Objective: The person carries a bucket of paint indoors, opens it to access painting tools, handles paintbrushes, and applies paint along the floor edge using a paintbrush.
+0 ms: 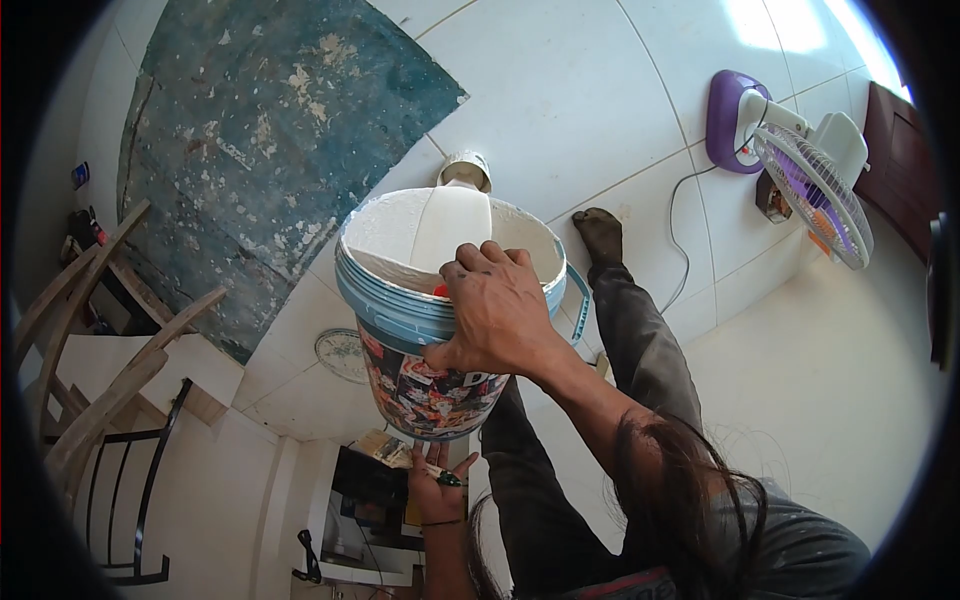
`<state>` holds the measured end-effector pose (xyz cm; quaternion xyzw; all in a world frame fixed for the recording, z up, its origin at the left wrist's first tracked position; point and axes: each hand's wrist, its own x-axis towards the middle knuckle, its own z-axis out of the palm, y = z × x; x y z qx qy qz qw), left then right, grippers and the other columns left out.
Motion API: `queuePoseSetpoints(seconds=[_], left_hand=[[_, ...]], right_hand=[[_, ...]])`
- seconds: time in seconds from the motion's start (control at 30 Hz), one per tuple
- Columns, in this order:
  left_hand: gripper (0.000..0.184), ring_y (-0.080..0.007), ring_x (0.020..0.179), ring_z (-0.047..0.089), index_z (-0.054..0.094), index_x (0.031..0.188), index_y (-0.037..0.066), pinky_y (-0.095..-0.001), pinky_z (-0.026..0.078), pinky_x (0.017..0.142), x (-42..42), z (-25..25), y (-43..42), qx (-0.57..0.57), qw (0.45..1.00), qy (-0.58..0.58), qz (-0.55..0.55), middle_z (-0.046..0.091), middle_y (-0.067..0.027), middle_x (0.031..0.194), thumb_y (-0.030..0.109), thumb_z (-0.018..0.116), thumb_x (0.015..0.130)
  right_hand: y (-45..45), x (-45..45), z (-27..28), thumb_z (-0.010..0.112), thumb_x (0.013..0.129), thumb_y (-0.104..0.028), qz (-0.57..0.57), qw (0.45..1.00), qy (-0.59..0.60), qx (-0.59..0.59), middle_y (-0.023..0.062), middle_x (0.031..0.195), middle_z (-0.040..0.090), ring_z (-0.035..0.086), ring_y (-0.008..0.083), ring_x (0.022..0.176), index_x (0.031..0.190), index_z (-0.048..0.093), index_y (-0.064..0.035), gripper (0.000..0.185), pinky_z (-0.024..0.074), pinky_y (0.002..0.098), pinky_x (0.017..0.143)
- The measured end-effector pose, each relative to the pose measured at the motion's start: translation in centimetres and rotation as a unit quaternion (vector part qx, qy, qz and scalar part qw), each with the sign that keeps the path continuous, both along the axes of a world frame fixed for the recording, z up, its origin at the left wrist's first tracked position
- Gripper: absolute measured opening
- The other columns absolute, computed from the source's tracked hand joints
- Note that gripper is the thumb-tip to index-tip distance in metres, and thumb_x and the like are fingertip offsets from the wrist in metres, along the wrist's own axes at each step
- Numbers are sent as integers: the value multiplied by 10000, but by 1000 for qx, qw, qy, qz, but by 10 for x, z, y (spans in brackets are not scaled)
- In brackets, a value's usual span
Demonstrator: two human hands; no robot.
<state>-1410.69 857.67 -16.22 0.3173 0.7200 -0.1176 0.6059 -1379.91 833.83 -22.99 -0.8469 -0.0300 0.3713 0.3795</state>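
A blue-rimmed bucket (430, 385) with a colourful printed side is tilted away from me. White paint coats its inside, and a smooth white band (452, 225) runs over the far rim toward a small white-smeared can (468, 165) on the floor. My right hand (500, 310) grips the near rim, thumb outside and fingers over the edge; a bit of red shows beside them. Below the bucket's base, my left hand (436, 492) has its fingers up, with a paintbrush (405, 456) lying across them. Whether those fingertips press on the base is unclear.
A paint-spattered green sheet (270, 130) covers white floor tiles at left. A round lid (343, 354) lies left of the bucket. Wooden chair parts (110, 400) stand lower left. At right are a purple-and-white fan (815, 180) and its cord (672, 215). My bare foot (600, 235) is near the bucket.
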Motion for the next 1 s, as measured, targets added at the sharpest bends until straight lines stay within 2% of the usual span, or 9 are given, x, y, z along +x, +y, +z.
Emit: queuePoseSetpoints(seconds=[0.17, 0.23, 0.27, 0.47, 0.53, 0.87, 1.0], left_hand=[[620, -314, 1510, 242, 267, 1571, 165, -828, 338, 1042, 1, 0, 0, -2, 1000, -2, 1, 190, -181, 1608, 445, 481, 1061], [667, -292, 1545, 161, 204, 1594, 172, -872, 238, 1063, 0, 0, 2, -13, 999, -15, 32, 149, -149, 1634, 389, 526, 1051], [667, -292, 1545, 161, 204, 1594, 172, -872, 238, 1063, -1, 0, 2, -13, 999, -15, 33, 149, -149, 1634, 389, 526, 1051], [678, -286, 1552, 124, 196, 1600, 174, -864, 247, 1061, 1, 0, 1, -21, 999, -29, 23, 137, -145, 1639, 414, 514, 1051], [601, -311, 1503, 255, 274, 1565, 161, -826, 355, 1029, 4, 0, -1, -7, 1000, -14, -4, 225, -179, 1605, 446, 459, 1069], [606, -310, 1502, 259, 261, 1564, 171, -827, 353, 1028, 6, -2, -1, -6, 1000, -11, 5, 224, -186, 1609, 447, 465, 1065], [599, -309, 1494, 269, 264, 1565, 173, -828, 351, 1028, 7, -2, -2, 1, 1000, -4, 5, 264, -182, 1578, 438, 465, 1067]], right_hand=[[1, -1, -2, 840, 553, -519, -6, 1000, -14, -3, 160, 1044, 672, 613, 327, 1059, 1000, 742, 41, 723, 432, 440, 922], [2, -1, -2, 838, 554, -515, -6, 1000, -13, -4, 161, 1041, 672, 613, 327, 1055, 1000, 741, 41, 720, 434, 440, 920], [2, -1, -2, 835, 554, -510, -6, 1000, -12, -6, 162, 1038, 672, 613, 326, 1051, 1000, 739, 42, 716, 435, 440, 917], [1, 0, -1, 825, 552, -488, -8, 1000, -23, -11, 166, 1029, 672, 616, 328, 1038, 1002, 732, 53, 709, 440, 442, 907], [1, 3, 0, 800, 533, -491, -8, 1000, -2, -7, 174, 1036, 666, 614, 337, 1058, 1033, 720, 54, 744, 430, 438, 929], [0, 5, 1, 785, 514, -492, -10, 1000, 21, -3, 182, 1044, 659, 611, 346, 1089, 1057, 703, 58, 777, 417, 433, 958], [0, 4, 1, 786, 514, -493, -13, 1000, 22, -4, 183, 1046, 659, 609, 348, 1098, 1056, 703, 59, 778, 417, 436, 963]])
